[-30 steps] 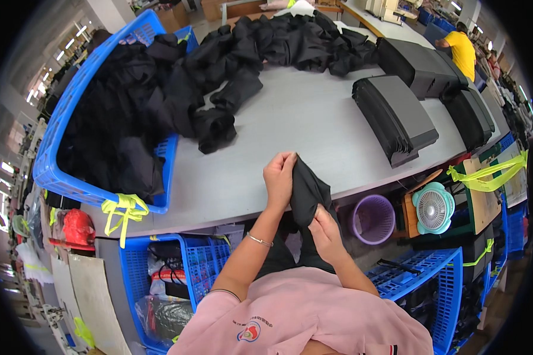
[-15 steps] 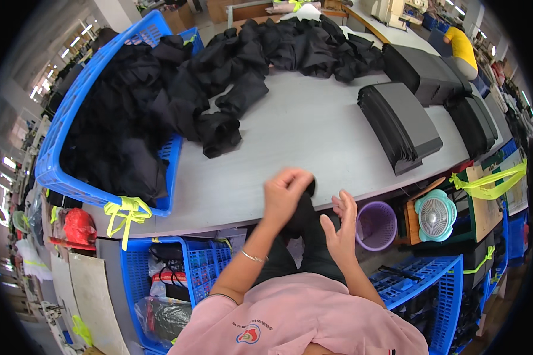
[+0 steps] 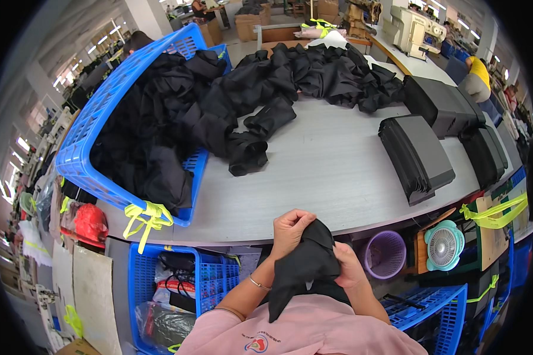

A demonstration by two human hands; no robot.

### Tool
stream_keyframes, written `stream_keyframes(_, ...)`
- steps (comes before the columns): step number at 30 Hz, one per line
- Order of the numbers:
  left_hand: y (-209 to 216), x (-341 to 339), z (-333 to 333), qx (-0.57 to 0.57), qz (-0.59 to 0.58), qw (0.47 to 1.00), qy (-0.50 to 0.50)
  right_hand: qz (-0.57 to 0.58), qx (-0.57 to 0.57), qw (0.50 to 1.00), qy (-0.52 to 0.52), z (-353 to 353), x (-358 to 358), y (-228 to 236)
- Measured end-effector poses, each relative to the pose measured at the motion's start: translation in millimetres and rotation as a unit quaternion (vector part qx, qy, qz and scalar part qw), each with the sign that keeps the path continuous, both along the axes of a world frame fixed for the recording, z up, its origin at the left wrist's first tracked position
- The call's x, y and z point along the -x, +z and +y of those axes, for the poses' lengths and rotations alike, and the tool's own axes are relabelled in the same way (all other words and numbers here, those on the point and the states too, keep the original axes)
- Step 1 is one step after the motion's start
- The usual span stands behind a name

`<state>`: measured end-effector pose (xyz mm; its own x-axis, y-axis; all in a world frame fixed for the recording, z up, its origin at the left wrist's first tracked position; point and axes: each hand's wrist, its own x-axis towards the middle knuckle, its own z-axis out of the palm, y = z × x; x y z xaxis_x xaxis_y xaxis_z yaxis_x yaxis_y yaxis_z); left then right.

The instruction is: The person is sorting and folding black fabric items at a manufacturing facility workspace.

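Left hand (image 3: pixel 291 232) and right hand (image 3: pixel 350 266) each pinch the black cloth (image 3: pixel 305 260), by the near edge of the grey table (image 3: pixel 326 171).

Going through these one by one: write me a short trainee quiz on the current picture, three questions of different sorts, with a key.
1. What do the left hand and right hand both hold?
2. True or false: the purple bin is left of the fan in the picture.
3. Fill in: the blue crate on the table stands toward its ___ end (left or right).

Key:
1. Black cloth.
2. True.
3. Left.
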<state>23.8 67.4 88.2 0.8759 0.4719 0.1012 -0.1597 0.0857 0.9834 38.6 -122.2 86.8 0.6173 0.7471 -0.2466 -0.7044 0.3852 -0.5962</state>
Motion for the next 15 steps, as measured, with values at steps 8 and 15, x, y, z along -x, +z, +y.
stream_keyframes(8,-12.7,45.8,-29.3,0.486,0.179,0.787,-0.336,-0.349,0.302,0.88,-0.114,6.1,-30.3,19.7)
stream_keyframes(15,9.8,32.5,-56.8,0.099,0.173,0.919,-0.34,-0.434,0.33,0.837,0.048,58.9,21.5,-60.3)
